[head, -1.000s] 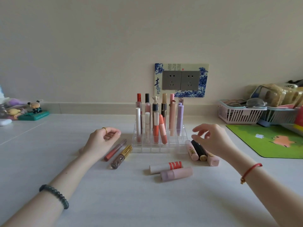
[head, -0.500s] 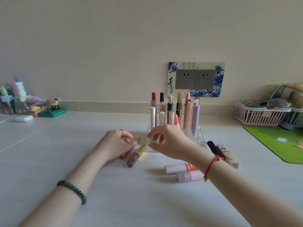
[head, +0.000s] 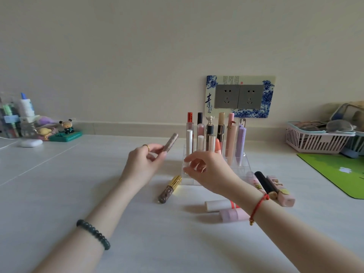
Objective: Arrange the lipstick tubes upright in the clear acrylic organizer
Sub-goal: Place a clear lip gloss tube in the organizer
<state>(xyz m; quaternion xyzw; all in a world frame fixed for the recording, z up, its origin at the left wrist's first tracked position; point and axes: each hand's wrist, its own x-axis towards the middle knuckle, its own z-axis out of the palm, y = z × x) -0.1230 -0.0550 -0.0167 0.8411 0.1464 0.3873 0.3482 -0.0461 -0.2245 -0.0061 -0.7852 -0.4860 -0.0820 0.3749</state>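
The clear acrylic organizer (head: pixel 244 164) stands mid-table with several lipstick tubes (head: pixel 230 134) upright in its back rows. My left hand (head: pixel 144 162) holds a taupe tube (head: pixel 171 142) tilted in the air, just left of the organizer. My right hand (head: pixel 206 168) reaches across, thumb and forefinger pinching the organizer's front left corner. A gold-capped tube (head: pixel 169 189) lies on the table under my hands. A white tube with red stripes (head: pixel 217 205) and a pink tube (head: pixel 232 214) lie nearer me. A black tube (head: pixel 264 181) and a pink boxy tube (head: pixel 282 191) lie to the right.
A pink basket (head: pixel 313 139) and a green mat (head: pixel 338 172) sit at the right. Figurines (head: pixel 66 129), bottles (head: pixel 25 110) and a white case (head: pixel 31 143) stand at the far left. A wall socket (head: pixel 239 96) is behind the organizer.
My left hand lifted the taupe tube off the table. My right hand moved left from the tubes lying at the right to the organizer's front left corner.
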